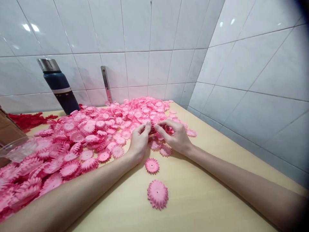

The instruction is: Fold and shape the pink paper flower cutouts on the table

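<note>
My left hand [140,141] is closed in a pinch above the table, thumb against fingers. Close by on its right, my right hand [176,137] also pinches, its fingertips almost meeting the left ones. A small dark reddish bit shows between the fingertips, too hidden to name. Below the hands lie two pink scalloped flower discs with small centre holes: a smaller disc [152,165] and, nearer me, a larger disc [157,194]. More pink discs lie under and behind my right hand. A big heap of pink flower discs [89,127] spreads behind and to the left.
A dark blue bottle [62,87] with a steel cap stands at the back left, near red pieces [29,120]. At the left edge are a cardboard box [9,129] and a clear plastic thing [20,149]. Tiled walls bound the table [205,193] behind and to the right.
</note>
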`<state>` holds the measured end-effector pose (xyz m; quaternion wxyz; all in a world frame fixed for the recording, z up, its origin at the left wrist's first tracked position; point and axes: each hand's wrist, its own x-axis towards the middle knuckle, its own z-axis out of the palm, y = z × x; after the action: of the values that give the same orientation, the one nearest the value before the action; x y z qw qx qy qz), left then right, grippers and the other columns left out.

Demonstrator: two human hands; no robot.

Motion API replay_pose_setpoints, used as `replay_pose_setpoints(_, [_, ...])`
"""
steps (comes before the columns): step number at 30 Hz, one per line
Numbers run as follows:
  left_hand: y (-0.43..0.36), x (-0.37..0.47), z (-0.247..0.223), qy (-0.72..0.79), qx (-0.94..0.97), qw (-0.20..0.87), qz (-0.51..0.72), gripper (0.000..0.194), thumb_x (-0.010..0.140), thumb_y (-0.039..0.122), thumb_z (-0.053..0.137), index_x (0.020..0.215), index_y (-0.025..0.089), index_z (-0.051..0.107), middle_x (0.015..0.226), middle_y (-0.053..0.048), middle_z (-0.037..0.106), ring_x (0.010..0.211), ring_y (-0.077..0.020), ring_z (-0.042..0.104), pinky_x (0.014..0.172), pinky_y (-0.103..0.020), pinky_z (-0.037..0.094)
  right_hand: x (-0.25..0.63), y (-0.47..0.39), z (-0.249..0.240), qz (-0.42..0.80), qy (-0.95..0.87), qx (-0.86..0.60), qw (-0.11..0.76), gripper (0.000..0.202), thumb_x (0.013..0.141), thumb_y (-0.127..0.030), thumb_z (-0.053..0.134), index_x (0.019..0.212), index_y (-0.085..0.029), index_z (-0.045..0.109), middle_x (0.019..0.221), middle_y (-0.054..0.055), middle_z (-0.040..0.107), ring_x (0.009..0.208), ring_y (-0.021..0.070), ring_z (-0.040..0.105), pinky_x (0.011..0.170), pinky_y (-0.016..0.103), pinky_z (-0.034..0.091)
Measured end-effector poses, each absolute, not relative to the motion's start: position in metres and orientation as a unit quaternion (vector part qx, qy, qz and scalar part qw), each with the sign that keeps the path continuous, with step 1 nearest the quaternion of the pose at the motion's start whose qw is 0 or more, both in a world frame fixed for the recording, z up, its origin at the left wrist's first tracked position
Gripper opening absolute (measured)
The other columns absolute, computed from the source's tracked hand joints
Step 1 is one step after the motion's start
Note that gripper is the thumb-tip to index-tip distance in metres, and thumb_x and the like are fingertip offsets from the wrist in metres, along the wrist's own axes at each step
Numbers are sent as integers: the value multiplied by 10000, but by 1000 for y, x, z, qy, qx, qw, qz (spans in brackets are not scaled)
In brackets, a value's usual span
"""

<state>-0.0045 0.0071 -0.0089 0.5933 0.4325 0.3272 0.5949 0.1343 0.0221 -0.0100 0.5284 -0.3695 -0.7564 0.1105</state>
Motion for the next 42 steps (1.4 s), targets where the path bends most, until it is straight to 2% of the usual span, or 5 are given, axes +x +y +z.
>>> replay_pose_setpoints(7, [7, -5, -8, 346, 429, 578, 602, 172, 779, 316, 673, 856, 166, 642, 854, -50, 687, 788, -154, 655, 705, -270, 512, 134, 25, -12, 125, -747, -382, 529, 183, 887, -334, 572, 827, -186, 663, 758, 45, 687, 677, 177, 620, 621, 316, 480])
replay_pose_setpoints(11, [5, -7, -8, 368, 442, 561, 596, 206, 758, 219, 683, 957, 178, 650, 899, -64, 690, 826, -159, 651, 730, -277, 510, 136, 26, -13, 142, -743, -382, 531, 233, 921, -346, 517, 825, -180, 649, 762, 43, 668, 688, 175, 606, 628, 305, 467])
replay_pose_setpoints(23, [2, -8, -6, 388, 476, 508, 605, 288, 702, 280, 737, 958, 184, 647, 916, -53, 638, 772, -153, 615, 658, -287, 546, 136, 26, -13, 170, -736, -382, 533, 292, 949, -361, 457, 738, -183, 551, 659, 7, 542, 608, 140, 492, 583, 275, 391])
replay_pose_setpoints(29, [2, -8, -5, 407, 518, 466, 591, 300, 725, 268, 706, 1009, 180, 665, 942, -54, 650, 791, -135, 600, 728, -273, 509, 137, 27, -13, 199, -718, -396, 537, 314, 959, -359, 415, 701, -190, 477, 629, -19, 465, 579, 124, 434, 566, 268, 349])
replay_pose_setpoints(42, [5, -6, -3, 392, 459, 562, 565, 199, 738, 220, 646, 906, 140, 718, 947, -83, 708, 766, -136, 609, 688, -255, 470, 138, 28, -14, 189, -729, -388, 531, 283, 952, -325, 411, 714, -190, 481, 661, -4, 500, 619, 135, 468, 602, 268, 369])
